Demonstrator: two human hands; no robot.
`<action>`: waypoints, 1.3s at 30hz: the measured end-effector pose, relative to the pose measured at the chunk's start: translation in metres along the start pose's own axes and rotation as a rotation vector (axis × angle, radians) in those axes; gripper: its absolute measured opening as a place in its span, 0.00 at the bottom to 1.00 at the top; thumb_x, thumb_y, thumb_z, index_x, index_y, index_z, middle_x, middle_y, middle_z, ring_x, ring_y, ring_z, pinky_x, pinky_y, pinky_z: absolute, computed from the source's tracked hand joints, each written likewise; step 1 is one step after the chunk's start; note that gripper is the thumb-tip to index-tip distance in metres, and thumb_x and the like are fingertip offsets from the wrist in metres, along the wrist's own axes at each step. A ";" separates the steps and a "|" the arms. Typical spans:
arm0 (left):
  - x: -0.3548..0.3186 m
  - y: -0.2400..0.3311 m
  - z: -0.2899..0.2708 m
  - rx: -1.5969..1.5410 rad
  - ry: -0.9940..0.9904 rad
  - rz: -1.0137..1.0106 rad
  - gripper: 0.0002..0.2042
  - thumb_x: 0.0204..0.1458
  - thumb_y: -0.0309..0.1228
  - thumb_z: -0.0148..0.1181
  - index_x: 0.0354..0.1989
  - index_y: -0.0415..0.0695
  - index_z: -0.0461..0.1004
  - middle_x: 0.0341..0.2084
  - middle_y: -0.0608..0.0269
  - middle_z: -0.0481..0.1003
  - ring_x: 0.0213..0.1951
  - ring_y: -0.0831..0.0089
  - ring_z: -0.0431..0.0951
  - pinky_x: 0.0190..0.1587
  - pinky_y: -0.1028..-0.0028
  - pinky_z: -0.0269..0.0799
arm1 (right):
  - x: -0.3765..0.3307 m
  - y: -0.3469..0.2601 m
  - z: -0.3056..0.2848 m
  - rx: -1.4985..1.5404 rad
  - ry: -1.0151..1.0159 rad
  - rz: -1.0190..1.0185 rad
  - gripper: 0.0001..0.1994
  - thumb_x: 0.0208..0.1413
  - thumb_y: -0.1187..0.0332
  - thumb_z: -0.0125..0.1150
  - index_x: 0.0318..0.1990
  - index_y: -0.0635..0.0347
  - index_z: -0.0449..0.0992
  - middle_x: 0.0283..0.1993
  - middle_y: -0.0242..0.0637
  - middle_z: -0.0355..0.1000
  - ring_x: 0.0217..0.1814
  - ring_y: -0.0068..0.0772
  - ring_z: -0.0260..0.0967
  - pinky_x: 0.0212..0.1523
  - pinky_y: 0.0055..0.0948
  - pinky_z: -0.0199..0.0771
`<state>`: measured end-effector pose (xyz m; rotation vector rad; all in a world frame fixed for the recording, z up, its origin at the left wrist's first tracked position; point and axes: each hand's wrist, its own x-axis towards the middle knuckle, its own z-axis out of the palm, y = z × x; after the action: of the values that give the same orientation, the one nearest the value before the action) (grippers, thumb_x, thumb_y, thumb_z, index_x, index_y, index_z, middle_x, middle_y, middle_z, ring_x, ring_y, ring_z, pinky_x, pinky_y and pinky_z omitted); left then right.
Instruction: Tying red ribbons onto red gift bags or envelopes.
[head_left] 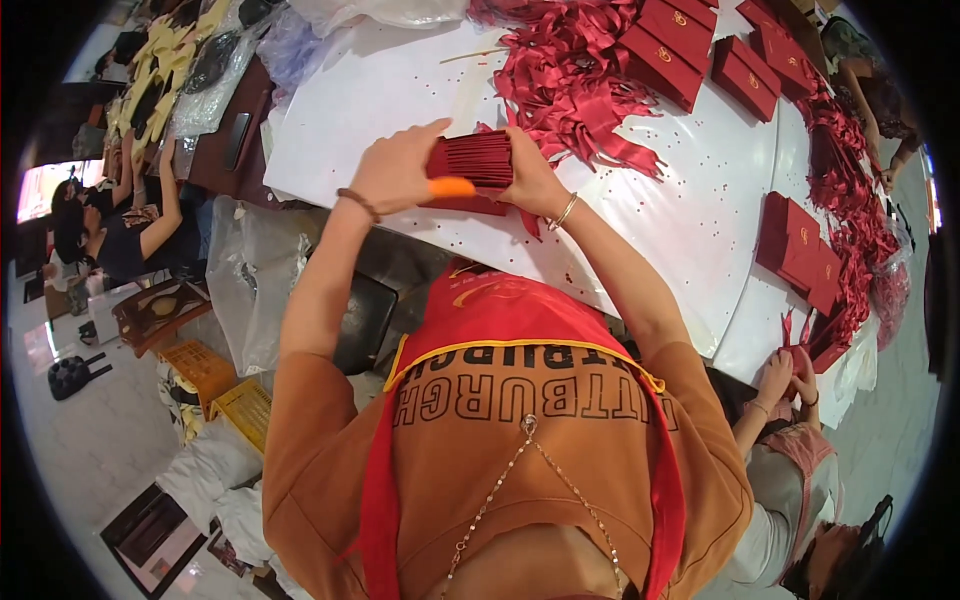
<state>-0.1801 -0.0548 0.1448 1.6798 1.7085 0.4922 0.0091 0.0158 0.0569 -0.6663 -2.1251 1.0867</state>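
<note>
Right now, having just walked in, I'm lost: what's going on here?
At a white table, the left hand and right hand of someone in a red apron hold a stack of thin dark red pieces between them. Beyond lie red ribbons and red boxes. At the right, a co-worker's hands are busy too.

Gripped at both ends, and packed tight: a thick stack of dark red pieces (pixel 476 157), showing thin edges in parallel lines, there by the white table's (pixel 345 95) near edge!
</note>
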 end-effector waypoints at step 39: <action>-0.012 -0.004 0.042 0.660 0.310 0.289 0.17 0.37 0.35 0.59 0.35 0.42 0.64 0.25 0.56 0.69 0.28 0.59 0.71 0.30 0.64 0.65 | -0.005 0.042 0.016 -0.548 -0.313 0.140 0.17 0.43 0.56 0.57 0.39 0.54 0.69 0.23 0.48 0.70 0.26 0.53 0.68 0.25 0.45 0.67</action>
<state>-0.1550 -0.0748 0.1153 2.4481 1.9972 0.3474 0.0066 0.0264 0.0132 -0.9551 -2.7193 0.7032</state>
